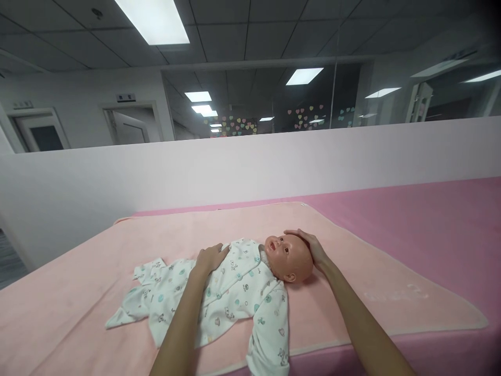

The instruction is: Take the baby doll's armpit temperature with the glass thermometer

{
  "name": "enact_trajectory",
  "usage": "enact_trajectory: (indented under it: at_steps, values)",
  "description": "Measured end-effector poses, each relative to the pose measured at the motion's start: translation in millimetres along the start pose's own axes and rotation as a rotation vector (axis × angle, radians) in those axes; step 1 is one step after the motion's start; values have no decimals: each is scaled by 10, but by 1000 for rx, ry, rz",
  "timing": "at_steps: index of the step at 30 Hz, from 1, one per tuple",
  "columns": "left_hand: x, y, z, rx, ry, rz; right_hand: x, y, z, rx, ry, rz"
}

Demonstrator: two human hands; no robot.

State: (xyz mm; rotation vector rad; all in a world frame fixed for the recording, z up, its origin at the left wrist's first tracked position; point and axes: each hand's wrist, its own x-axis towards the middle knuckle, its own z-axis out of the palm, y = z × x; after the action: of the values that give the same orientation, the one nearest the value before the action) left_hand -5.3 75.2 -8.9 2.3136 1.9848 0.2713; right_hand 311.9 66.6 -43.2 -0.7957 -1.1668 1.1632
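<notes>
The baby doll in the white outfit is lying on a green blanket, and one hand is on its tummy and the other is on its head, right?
Nearly. The blanket is pale pink, not green, as the head view shows. The rest holds: the baby doll in the white outfit lies on it, the left hand on its tummy, the right hand on its head.

A baby doll (289, 256) lies on its back, bald head to the right, face up. It wears a white printed romper (219, 292) (snaps down the front), sleeves and legs spread flat, limp.
</notes>
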Motion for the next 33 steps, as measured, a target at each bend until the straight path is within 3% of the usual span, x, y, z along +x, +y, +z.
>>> enact_trajectory:
  at_steps: [5,11,17,24,33]
  values:
    - [-19,21,-15,5,-7,-5,55,32,-62,73,145,-42]
    - [-6,19,-6,-2,-13,-11,35,70,-15,55,-26,194]
    - [6,5,7,-5,-17,-12,104,94,-133,49,153,63]
    - [4,1,5,-10,-12,-8,-37,0,39,51,-67,260]
    - [3,3,7,3,-15,-2,83,18,-106,70,111,89]
